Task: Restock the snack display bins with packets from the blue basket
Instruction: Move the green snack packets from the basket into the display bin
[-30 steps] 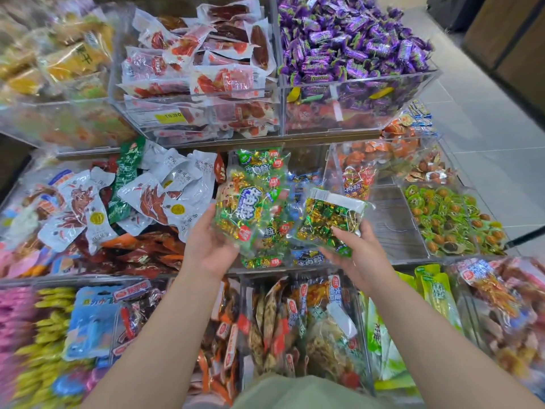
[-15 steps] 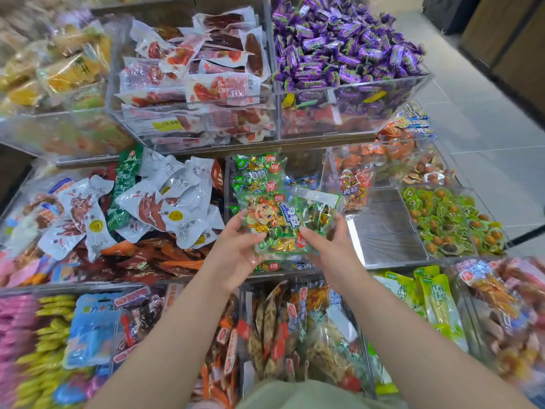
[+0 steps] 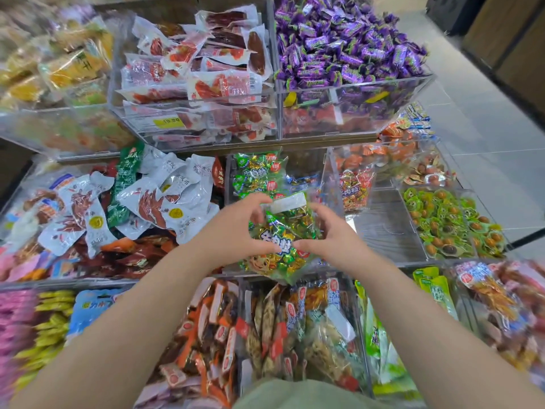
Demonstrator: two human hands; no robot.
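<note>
A green candy packet (image 3: 280, 231) with foil sweets and a cartoon face is held between both hands over the clear middle bin (image 3: 333, 184). My left hand (image 3: 236, 231) grips its left side and my right hand (image 3: 333, 237) grips its right side. More green packets of the same kind (image 3: 256, 172) stand at the back of that bin. The blue basket is not in view.
Clear bins surround the spot: white and red meat packets (image 3: 165, 199) to the left, purple candies (image 3: 345, 48) above, green-wrapped sweets (image 3: 442, 222) to the right, mixed snack bags (image 3: 295, 326) below. A bare wood-grain shelf patch (image 3: 383, 231) lies right of the middle bin. Tiled floor (image 3: 486, 119) lies at far right.
Two separate packets a second ago; the hands came together and now hold the green packet, lowered toward the middle bin. The view shifted slightly.
</note>
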